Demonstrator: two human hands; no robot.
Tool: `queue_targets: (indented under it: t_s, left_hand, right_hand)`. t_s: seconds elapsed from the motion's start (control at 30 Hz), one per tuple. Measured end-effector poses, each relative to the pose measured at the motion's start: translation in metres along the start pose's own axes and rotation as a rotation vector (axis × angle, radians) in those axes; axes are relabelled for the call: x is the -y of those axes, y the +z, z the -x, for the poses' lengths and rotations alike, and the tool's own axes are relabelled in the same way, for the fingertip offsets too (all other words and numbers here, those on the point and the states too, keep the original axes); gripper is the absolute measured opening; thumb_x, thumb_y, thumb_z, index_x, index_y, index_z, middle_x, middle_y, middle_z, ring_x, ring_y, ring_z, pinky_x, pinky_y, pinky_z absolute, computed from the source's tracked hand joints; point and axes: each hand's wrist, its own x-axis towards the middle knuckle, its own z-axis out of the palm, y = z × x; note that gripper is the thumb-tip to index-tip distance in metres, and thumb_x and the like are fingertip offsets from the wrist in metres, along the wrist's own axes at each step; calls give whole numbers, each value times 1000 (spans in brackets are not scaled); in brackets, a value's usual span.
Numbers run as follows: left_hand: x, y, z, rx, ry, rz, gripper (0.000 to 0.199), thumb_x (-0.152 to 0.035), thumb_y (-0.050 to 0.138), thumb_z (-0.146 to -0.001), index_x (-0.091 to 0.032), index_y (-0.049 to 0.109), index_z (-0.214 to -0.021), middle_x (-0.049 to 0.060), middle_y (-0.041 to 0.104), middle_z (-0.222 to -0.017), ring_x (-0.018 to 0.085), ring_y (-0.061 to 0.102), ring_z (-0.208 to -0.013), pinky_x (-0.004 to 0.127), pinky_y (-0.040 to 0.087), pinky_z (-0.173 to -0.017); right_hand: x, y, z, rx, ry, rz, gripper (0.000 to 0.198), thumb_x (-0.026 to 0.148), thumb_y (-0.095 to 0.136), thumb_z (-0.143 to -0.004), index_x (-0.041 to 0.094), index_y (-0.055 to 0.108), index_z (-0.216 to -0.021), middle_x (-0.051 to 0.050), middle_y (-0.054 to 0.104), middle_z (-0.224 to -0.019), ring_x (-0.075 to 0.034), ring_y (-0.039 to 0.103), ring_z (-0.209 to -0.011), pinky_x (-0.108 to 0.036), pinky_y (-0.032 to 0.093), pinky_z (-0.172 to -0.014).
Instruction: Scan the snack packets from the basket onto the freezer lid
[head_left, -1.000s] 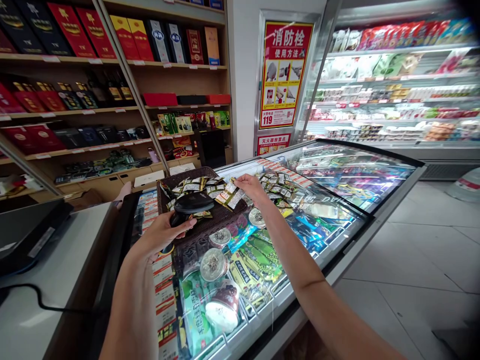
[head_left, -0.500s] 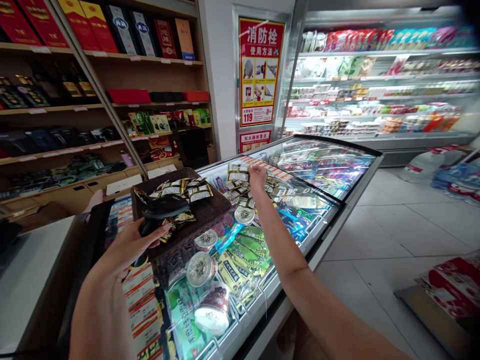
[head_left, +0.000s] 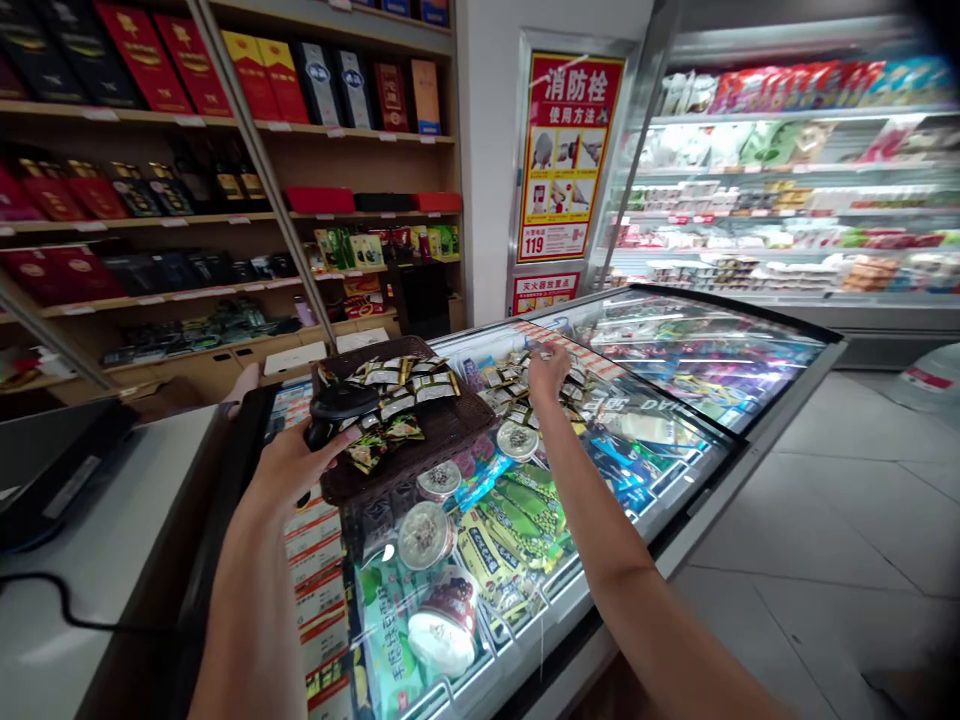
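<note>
Relative to one second earlier, the scanner (head_left: 343,402) had shifted left and the right hand (head_left: 549,374) had moved right, away from the woven basket (head_left: 454,425). The left hand (head_left: 296,465) gripped the scanner. Foil packets (head_left: 435,386) lay in the basket between the hands. Under the right hand, its fingers drawn together, lay a packet pile (head_left: 504,377) atop the freezer (head_left: 720,490); whether it pinched one could not be told.

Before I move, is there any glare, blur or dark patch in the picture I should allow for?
In the head view, light streaks reflect off the freezer's glass lid; in the head view, the lit fridge shelves look washed out and soft; in the head view, the top right corner is black, and fine print on the packets is unreadable.
</note>
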Motion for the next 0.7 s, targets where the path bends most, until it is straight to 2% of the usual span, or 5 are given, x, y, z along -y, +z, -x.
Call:
queue_targets:
  t_s: [0.17, 0.27, 0.43, 0.57, 0.7]
  left_hand:
    - [8, -12, -1, -44, -35, 42, 62, -68, 80, -59, -19, 70, -96, 3, 73, -71, 24, 70, -66, 26, 46, -54]
    - [13, -15, -1, -51, -24, 97, 64, -70, 81, -57, -20, 72, -96, 5, 75, -76, 24, 71, -65, 27, 47, -55]
    - [22, -12, -5, -28, -5, 157, 65, -72, 80, -56, -19, 72, -94, 4, 75, -77, 24, 71, -68, 28, 50, -58]
    - [20, -12, -2, -41, 16, 156, 61, -69, 81, -56, -19, 72, -91, 1, 70, -68, 22, 68, -62, 28, 48, -55]
    - [12, -13, 4, -36, 11, 153, 57, -67, 80, -58, -20, 70, -89, -1, 67, -65, 21, 66, -59, 27, 45, -53]
  right_hand:
    - [44, 63, 67, 539, -240, 11, 17, 25, 58, -88, 21, 66, -102, -7, 69, -105, -22, 65, -100, -37, 48, -98]
    - [74, 107, 92, 791, -297, 147, 33, 28, 63, -88, 19, 65, -120, -11, 68, -123, -25, 63, -116, -36, 47, -101]
    - [110, 165, 99, 845, 36, 313, 51, 39, 62, -92, 9, 61, -133, -25, 54, -146, -37, 49, -139, -43, 44, -108]
    - [115, 182, 103, 814, 116, 202, 39, 33, 70, -82, 12, 70, -115, -24, 65, -128, -41, 53, -135, -51, 45, -106]
    - [108, 171, 111, 807, 67, -196, 16, 29, 71, -74, 18, 69, -85, -17, 72, -97, -35, 67, -109, -46, 55, -87]
